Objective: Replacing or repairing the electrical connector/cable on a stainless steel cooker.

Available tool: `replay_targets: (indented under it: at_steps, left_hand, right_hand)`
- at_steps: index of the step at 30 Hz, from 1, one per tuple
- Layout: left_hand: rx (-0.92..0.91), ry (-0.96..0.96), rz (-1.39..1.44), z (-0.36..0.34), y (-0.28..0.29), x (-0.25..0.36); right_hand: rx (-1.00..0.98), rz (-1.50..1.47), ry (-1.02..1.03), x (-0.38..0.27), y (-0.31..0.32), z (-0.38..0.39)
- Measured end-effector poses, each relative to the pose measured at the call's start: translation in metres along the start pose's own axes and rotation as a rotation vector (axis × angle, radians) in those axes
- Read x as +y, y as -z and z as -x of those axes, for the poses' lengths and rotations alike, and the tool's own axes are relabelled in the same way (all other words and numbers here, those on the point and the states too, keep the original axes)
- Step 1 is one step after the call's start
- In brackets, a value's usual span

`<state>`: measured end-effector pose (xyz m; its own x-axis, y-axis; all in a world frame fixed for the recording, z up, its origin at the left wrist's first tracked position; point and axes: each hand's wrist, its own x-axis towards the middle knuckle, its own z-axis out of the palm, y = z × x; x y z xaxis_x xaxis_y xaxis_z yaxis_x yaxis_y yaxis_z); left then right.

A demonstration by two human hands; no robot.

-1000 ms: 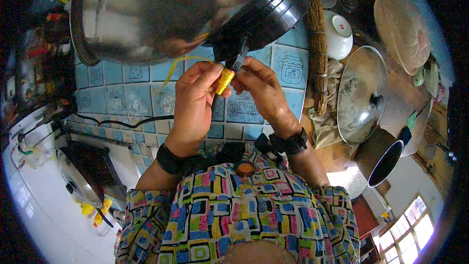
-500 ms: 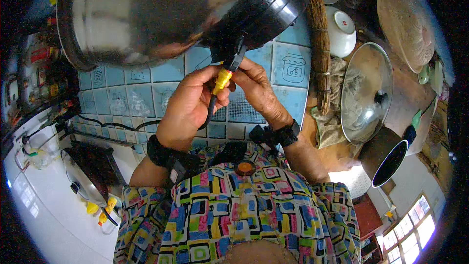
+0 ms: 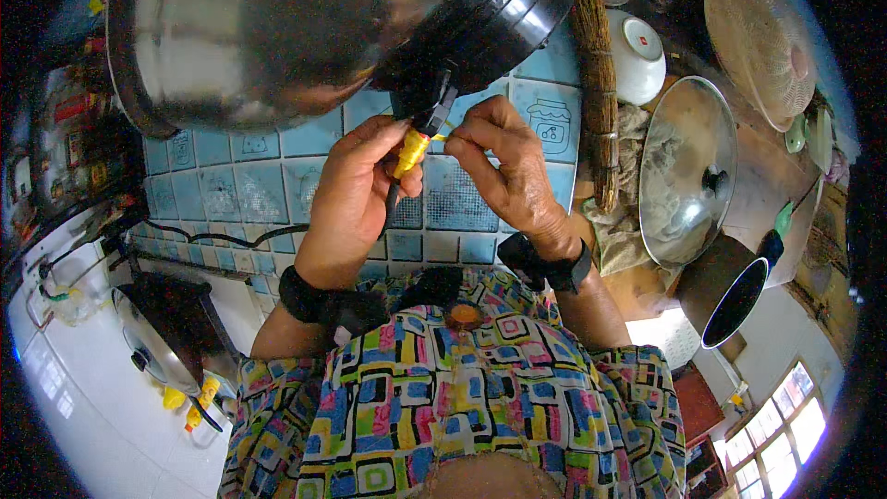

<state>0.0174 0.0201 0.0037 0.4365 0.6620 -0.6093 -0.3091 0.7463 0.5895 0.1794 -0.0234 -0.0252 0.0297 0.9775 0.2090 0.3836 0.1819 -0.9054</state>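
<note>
A large shiny metal pot [image 3: 249, 28] with a black base [image 3: 490, 14] lies tilted on its side on the blue-tiled surface [image 3: 467, 194]. From its base a black connector [image 3: 436, 109] leads to a black power cord [image 3: 392, 207], the joint wrapped in yellow tape [image 3: 409, 155]. My left hand [image 3: 346, 199] is closed around the wrapped part of the cord, just below the connector. A thin yellow strip stretches from the wrap to my right hand [image 3: 517, 171], whose thumb and fingertips pinch its end. Both wrists wear black straps.
To the right are a straw brush [image 3: 599, 92], a white bowl [image 3: 637, 55], a glass lid [image 3: 688, 176], a dark pan [image 3: 735, 300] and a mesh cover [image 3: 762, 51]. A wok lid [image 3: 157, 337] is at lower left. The cord runs off left along the tiles.
My right hand has moved right, away from the connector, drawing a short yellow strip out from the wrap. My left hand keeps its hold on the cord.
</note>
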Motion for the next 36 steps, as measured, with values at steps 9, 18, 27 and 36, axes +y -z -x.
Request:
replay_targets:
  at_steps: [9, 18, 27, 36]
  left_hand:
    - [0.016, 0.047, -0.001, 0.003, -0.009, -0.002]
    - [-0.003, 0.342, 0.162, -0.003, -0.001, -0.002]
    - [0.088, 0.323, 0.205, -0.003, -0.001, -0.006]
    - [-0.047, 0.292, 0.231, -0.008, 0.004, -0.006]
  right_hand:
    - [-0.073, -0.144, -0.307, 0.001, -0.005, 0.005]
    - [-0.050, -0.191, -0.378, 0.004, -0.013, 0.001]
    - [-0.039, -0.200, -0.371, 0.001, -0.009, 0.002]
    - [-0.020, -0.270, -0.401, 0.005, -0.015, -0.001]
